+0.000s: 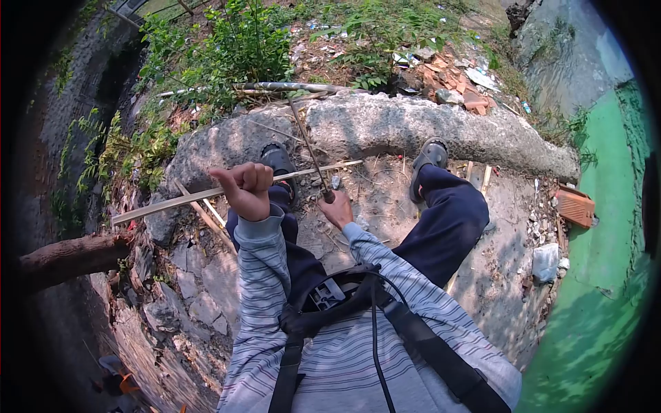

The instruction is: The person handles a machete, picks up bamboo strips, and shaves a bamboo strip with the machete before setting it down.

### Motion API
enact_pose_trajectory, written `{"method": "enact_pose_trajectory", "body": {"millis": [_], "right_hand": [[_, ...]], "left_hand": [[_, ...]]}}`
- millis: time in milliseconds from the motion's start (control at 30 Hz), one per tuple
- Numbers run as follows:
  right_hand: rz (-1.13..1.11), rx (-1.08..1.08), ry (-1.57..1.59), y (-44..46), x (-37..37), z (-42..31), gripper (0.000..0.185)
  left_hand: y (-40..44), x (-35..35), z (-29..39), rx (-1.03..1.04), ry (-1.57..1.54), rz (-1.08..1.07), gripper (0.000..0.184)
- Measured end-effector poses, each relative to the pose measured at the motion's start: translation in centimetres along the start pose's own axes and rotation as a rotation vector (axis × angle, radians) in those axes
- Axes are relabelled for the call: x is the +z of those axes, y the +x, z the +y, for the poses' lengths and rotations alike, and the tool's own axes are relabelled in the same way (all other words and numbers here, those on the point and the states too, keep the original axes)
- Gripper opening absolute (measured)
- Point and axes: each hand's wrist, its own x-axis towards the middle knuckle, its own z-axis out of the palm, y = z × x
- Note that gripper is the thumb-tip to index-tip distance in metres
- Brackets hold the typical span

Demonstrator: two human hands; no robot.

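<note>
My left hand is closed round a long pale strip that looks like split bamboo. The strip lies nearly level across my view, its right end rising slightly beyond my left shoe. In my right hand, low between my knees, is the dark handle of a long, narrow-bladed knife. Its blade points away from me and up to the left, crossing the strip in view; whether they touch I cannot tell. The fingers of my right hand are wrapped round the handle.
A rough concrete ledge runs in front of my shoes. More pale strips lie at left, near a thick log. An orange perforated brick and a clear plastic container sit at right, beside a green surface.
</note>
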Motion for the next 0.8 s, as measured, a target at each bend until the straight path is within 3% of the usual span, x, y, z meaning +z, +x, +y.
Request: {"method": "enact_pose_trajectory", "body": {"millis": [67, 133, 233, 300, 400, 633, 800], "right_hand": [[-0.027, 0.165, -0.047, 0.0, -0.4, 0.8, 0.029], [-0.025, 0.185, -0.033, 0.1, -0.2, 0.8, 0.029], [0.026, 0.117, 0.025, 0.1, -0.2, 0.1, 0.030], [-0.017, -0.103, -0.003, 0.1, 0.1, -0.4, 0.031], [-0.073, -0.090, 0.068, 0.4, 0.2, -0.2, 0.033], [-0.028, 0.211, -0.019, 1.1, -0.3, 5.9, 0.028], [0.003, 0.249, -0.004, 2.5, 0.9, 8.3, 0.030]], "left_hand": [[-0.2, -0.3, -0.1, 0.005, -0.002, 0.019, 0.076], [0.0, -0.3, -0.1, 0.007, -0.008, 0.036, 0.076], [0.1, 0.0, -0.2, 0.012, -0.045, 0.051, 0.075], [0.3, -0.1, -0.3, 0.011, -0.044, 0.017, 0.075], [0.3, 0.0, -0.4, 0.017, -0.061, 0.028, 0.075], [0.1, -0.3, -0.1, -0.005, 0.003, 0.043, 0.075], [0.1, 0.0, 0.1, 0.004, -0.035, 0.009, 0.076]]}}
